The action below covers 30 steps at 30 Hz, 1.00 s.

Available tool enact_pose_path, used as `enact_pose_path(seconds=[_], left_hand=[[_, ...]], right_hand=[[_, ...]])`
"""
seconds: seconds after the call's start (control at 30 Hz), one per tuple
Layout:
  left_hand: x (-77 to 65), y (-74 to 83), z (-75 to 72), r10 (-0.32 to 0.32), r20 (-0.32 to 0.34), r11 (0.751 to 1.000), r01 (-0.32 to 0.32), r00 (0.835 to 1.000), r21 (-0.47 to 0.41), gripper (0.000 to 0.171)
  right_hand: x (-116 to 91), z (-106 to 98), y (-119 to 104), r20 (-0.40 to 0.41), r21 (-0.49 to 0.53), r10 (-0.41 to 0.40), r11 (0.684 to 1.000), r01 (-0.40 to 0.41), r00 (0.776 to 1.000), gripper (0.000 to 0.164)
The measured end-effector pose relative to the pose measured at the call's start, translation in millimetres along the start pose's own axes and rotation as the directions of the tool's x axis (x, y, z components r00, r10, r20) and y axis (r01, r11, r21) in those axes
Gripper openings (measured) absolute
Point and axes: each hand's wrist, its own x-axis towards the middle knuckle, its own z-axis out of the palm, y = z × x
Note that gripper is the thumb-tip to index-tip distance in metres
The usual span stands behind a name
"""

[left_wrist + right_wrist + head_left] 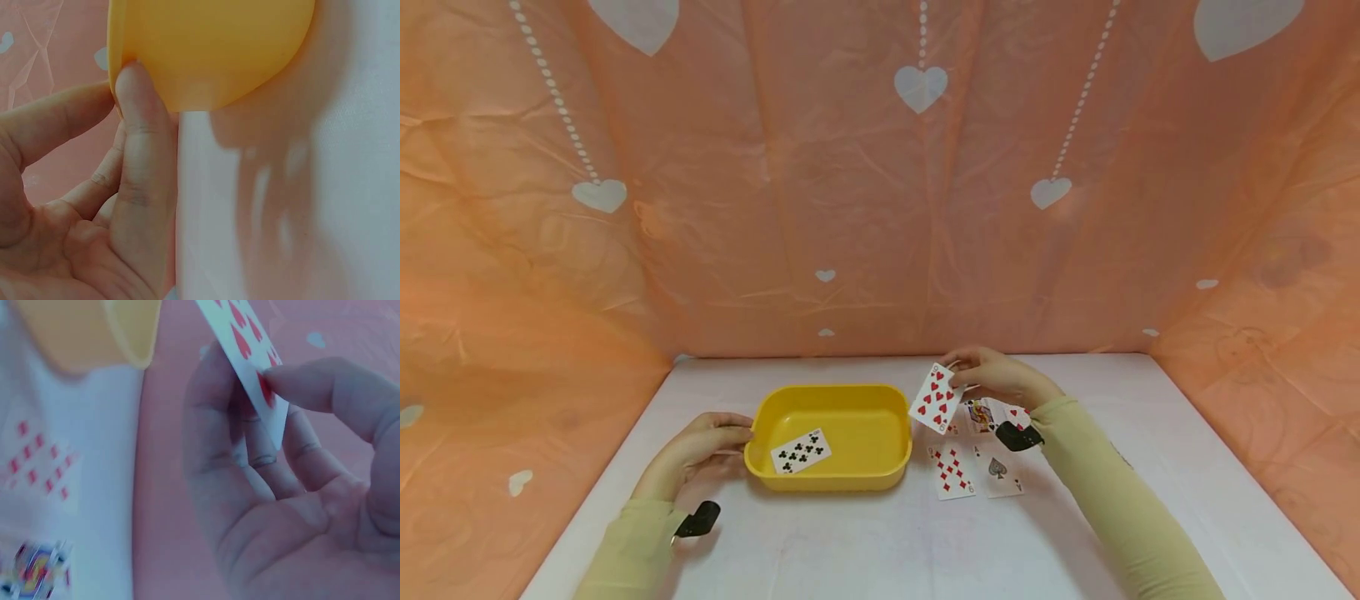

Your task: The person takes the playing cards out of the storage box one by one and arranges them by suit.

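Observation:
My left hand (698,446) grips the left rim of a yellow plastic tray (829,482), thumb on the near side in the left wrist view. Inside the tray, toward its left, a clubs playing card (801,451) lies face up. Raised just beyond the tray's right rim, a hearts playing card (936,400) is pinched between the thumb and fingers of my right hand (996,375). Below that hand, a diamonds card (952,472) and an ace of spades (998,473) lie face up on the table. Behind them is a face card (981,416), partly hidden by my right wrist.
More cards, one with red hearts (1018,416), lie partly covered under my right forearm. The white table (820,550) is bounded at the back and sides by a hanging orange-pink cloth (865,208) with pale hearts.

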Motion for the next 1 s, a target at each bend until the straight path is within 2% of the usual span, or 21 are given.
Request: enact_pose_path(seconds=[0.23, 0.43, 0.53, 0.67, 1.0], left_hand=[[-0.6, -0.5, -0.4, 0.014, -0.009, 1.000, -0.014, 1.000, 0.014, 0.040], [-0.2, -0.8, -0.5, 0.004, -0.015, 1.000, -0.004, 1.000, -0.003, 0.042], [1.3, -0.3, -1.0, 0.007, 0.009, 1.000, -0.007, 1.000, 0.001, 0.042], [2.8, 1.5, -0.9, 0.005, 0.033, 1.000, -0.005, 0.999, 0.004, 0.042], [3.5, 1.5, 0.0, -0.010, 0.020, 1.000, 0.009, 1.000, 0.010, 0.042]], right_hand=[[-39.6, -24.2, 28.4, -0.036, -0.039, 0.014, 0.999, -0.015, 0.999, 0.036], [-70.7, -40.3, 51.0, -0.065, -0.013, 0.059, 0.998, -0.060, 0.996, 0.030], [-83.4, -46.5, 59.5, -0.079, -0.009, 0.080, 0.997, -0.081, 0.994, 0.027], [-95.3, -54.9, 69.3, -0.108, -0.016, 0.097, 0.995, -0.099, 0.989, 0.029], [-107.7, -64.4, 93.6, -0.211, -0.064, 0.172, 0.980, -0.189, 0.962, 0.034]])
